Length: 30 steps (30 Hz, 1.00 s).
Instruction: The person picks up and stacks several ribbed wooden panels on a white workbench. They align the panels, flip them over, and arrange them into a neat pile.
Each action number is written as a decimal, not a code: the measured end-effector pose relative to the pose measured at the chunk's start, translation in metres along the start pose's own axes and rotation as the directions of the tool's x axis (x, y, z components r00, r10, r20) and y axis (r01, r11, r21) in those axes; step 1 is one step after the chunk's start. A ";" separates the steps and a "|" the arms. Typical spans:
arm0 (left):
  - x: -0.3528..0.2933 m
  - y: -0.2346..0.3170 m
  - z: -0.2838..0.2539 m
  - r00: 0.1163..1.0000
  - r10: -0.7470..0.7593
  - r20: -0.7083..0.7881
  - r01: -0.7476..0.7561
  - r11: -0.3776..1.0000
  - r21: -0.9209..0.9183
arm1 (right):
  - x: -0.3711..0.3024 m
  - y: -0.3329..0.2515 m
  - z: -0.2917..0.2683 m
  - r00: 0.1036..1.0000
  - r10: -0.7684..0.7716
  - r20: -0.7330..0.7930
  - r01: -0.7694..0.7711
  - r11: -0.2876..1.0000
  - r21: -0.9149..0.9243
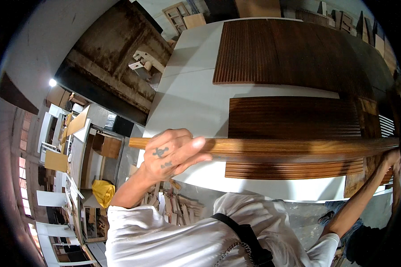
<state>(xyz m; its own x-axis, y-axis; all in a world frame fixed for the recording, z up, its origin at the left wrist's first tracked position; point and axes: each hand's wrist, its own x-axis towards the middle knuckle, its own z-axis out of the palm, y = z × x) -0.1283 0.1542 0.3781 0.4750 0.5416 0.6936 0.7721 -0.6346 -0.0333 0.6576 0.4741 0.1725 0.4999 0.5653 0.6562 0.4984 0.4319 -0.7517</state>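
Observation:
A long, narrow, brown-stained wooden plank (272, 149) lies crosswise in front of me, held above the white table. My left hand (171, 153) is closed around it near its left end, with the thumb pointing right along the wood. At the far right, my right hand (391, 158) grips the plank's other end; its fingers are mostly hidden at the dark rim. Under and behind the plank, a dark ribbed wooden panel (294, 116) rests on the table. A larger ribbed panel (298, 55) lies farther back.
The white tabletop (187, 95) spreads beneath the panels. A flat wooden piece (354, 184) lies at its right. Wood offcuts (178, 207) are piled on the floor at the left, near a yellow bag (103, 192) and cluttered shelves. Another person's jeans and shoe (326, 218) show at lower right.

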 end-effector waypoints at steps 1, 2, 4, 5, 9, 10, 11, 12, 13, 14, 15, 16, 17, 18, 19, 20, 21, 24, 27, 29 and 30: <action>0.002 -0.001 0.004 0.999 0.023 -0.031 -0.023 1.000 -0.014 | 0.001 -0.001 0.000 1.000 0.000 -0.001 0.000 1.000 0.000; 0.003 -0.001 0.006 0.997 0.045 -0.062 -0.046 0.999 -0.027 | 0.000 -0.002 0.001 1.000 0.000 0.001 0.000 1.000 0.000; 0.002 0.000 0.002 1.000 0.020 0.015 -0.020 1.000 -0.010 | -0.001 -0.003 0.003 1.000 0.001 0.002 -0.001 1.000 -0.002; 0.002 0.000 0.000 0.998 0.008 0.054 -0.008 1.000 -0.001 | -0.002 -0.004 0.003 1.000 0.004 0.003 -0.004 1.000 -0.005; 0.002 0.003 -0.003 0.997 -0.033 0.071 0.032 0.999 0.021 | -0.005 -0.008 0.004 1.000 0.009 0.008 -0.009 1.000 -0.014; 0.001 0.003 -0.004 0.997 -0.033 0.065 0.031 0.999 0.041 | -0.006 -0.007 0.006 1.000 0.015 0.008 -0.015 1.000 -0.009; 0.000 0.004 -0.005 0.998 -0.033 0.058 0.029 0.998 0.061 | -0.006 -0.008 0.007 1.000 0.016 0.010 -0.015 1.000 -0.009; -0.001 0.002 -0.003 0.999 0.001 0.043 -0.002 1.000 0.031 | -0.005 -0.009 0.007 1.000 0.017 0.007 -0.017 1.000 -0.010; -0.002 -0.001 0.001 0.999 0.032 0.027 -0.032 0.999 0.002 | -0.007 -0.009 0.009 1.000 0.015 0.013 -0.015 1.000 -0.009; -0.003 -0.003 0.003 0.998 0.062 0.009 -0.062 0.998 -0.027 | -0.006 -0.010 0.009 1.000 0.018 0.012 -0.017 1.000 -0.008; -0.003 -0.002 0.001 0.999 0.038 0.022 -0.037 0.999 -0.013 | -0.006 -0.011 0.010 1.000 0.014 0.014 -0.014 1.000 -0.009; 0.000 0.000 0.000 0.999 0.016 0.035 -0.016 1.000 -0.003 | -0.007 -0.011 0.009 1.000 0.015 0.014 -0.015 1.000 -0.015; 0.001 0.002 -0.002 0.999 -0.006 0.047 0.005 1.000 0.008 | -0.007 -0.011 0.009 1.000 0.011 0.017 -0.011 1.000 -0.018; 0.001 0.004 -0.004 0.998 -0.028 0.059 0.026 0.999 0.030 | -0.009 -0.011 0.008 1.000 0.013 0.019 -0.013 1.000 -0.017; 0.000 0.006 -0.006 0.996 -0.050 0.071 0.047 0.998 0.051 | -0.009 -0.010 0.008 1.000 0.014 0.015 -0.014 1.000 -0.017; 0.001 0.007 -0.007 0.994 -0.072 0.083 0.066 0.995 0.073 | -0.006 -0.011 0.005 1.000 0.011 0.014 -0.010 1.000 -0.021; -0.002 0.007 -0.009 0.992 -0.075 0.097 0.067 0.995 0.079 | -0.008 -0.009 0.013 1.000 0.009 0.024 -0.008 1.000 -0.016; 0.003 0.004 -0.006 0.990 -0.051 0.130 0.050 0.999 0.014 | 0.002 -0.010 0.000 0.999 -0.021 0.031 0.022 0.999 -0.047; 0.006 0.001 -0.007 0.982 -0.035 0.184 0.058 0.991 -0.123 | -0.001 -0.021 0.006 1.000 0.001 0.025 -0.001 1.000 -0.015; 0.016 -0.004 -0.008 0.966 0.014 0.260 0.028 0.987 -0.157 | -0.013 -0.046 0.025 0.991 0.127 -0.034 -0.123 0.988 0.093; 0.022 -0.006 -0.008 0.955 0.039 0.294 0.014 0.984 -0.176 | -0.016 -0.053 0.032 0.986 0.155 -0.052 -0.149 0.982 0.114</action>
<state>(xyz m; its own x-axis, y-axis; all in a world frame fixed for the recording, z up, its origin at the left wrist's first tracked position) -0.1260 0.1655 0.3989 0.6078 0.6545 0.4496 0.6922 -0.7142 0.1039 0.6007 0.4642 0.1994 0.6076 0.5879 0.5340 0.3345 0.4204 -0.8435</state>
